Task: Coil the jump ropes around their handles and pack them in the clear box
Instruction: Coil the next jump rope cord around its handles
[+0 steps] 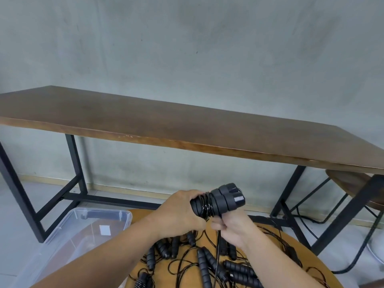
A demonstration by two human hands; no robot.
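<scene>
Risk here starts at the far left, with the clear plastic storage box with a white label inside (pixel 68 235): it sits low beside the round tan wooden surface (pixel 276 235), near the person's left forearm, and looks to hold no ropes yet, so a bundle tossed rather than placed could bounce off its rim to the floor.

Next across, the left hand (pixel 178 213) has its grip closed round one end of the pair of black ribbed foam jump-rope handles (pixel 218 201), held together with thin glossy black cord (pixel 204 206) wound round their middle. If that grip loosens, the two handles could slide apart and the turns would spring loose.

Just right and below, the right hand (pixel 230 227) pinches the free length of the same cord, which runs straight down toward the heap. Slack there would let the coil unwind; too hard a pull could drag a turn off the handle ends.

Beneath both hands lies the tangle of uncoiled black ropes and handles (pixel 209 260) on the surface. The trailing cord passes through it, so it may well snag a neighbour and haul it up, or sweep one off the edge.
</scene>
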